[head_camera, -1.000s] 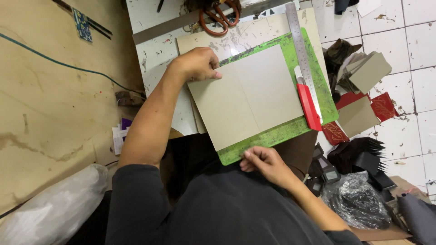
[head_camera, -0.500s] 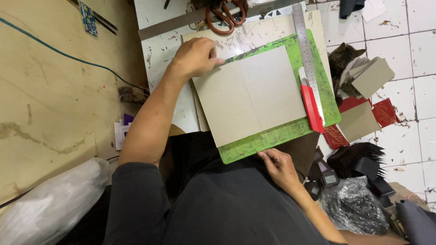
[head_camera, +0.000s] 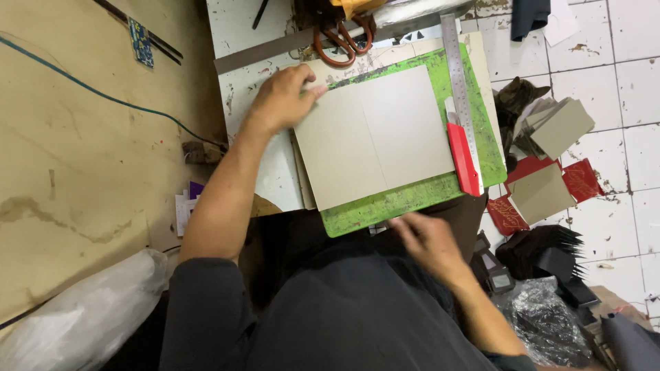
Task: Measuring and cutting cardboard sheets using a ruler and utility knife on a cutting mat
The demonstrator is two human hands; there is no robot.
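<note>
Left hand [head_camera: 282,99] stretched out along a bare forearm, palm down, fingers flat on the far left corner of the grey cardboard sheet [head_camera: 375,134]; pressing, not closed around anything. Right hand [head_camera: 426,240] pulled in close to the body, just off the near edge of the green cutting mat [head_camera: 412,199], blurred; fingers loosely spread, nothing seen in the grip.

Cardboard lying flat and slightly turned on the mat, a faint line running down its middle, its left part overhanging the mat's left edge onto a second grey board [head_camera: 302,178] beneath. Green strip of mat showing along the near edge and the right edge. On that right strip, red utility knife [head_camera: 462,156] lying just beside the cardboard's right edge, with a steel ruler [head_camera: 457,75] alongside it, running toward the far edge of the white surface [head_camera: 237,41]. Orange-handled scissors [head_camera: 340,41] at the far edge, just beyond the cardboard.

Open room: bare plywood floor [head_camera: 69,172] to the left, crossed by a thin green cable [head_camera: 103,93]. Right side crowded: on the white tiled floor [head_camera: 619,75], a loose stack of grey card pieces [head_camera: 557,127], flat red printed covers [head_camera: 581,180] around another grey piece, dark items nearer. Clear plastic bag [head_camera: 75,323] at the lower left.
</note>
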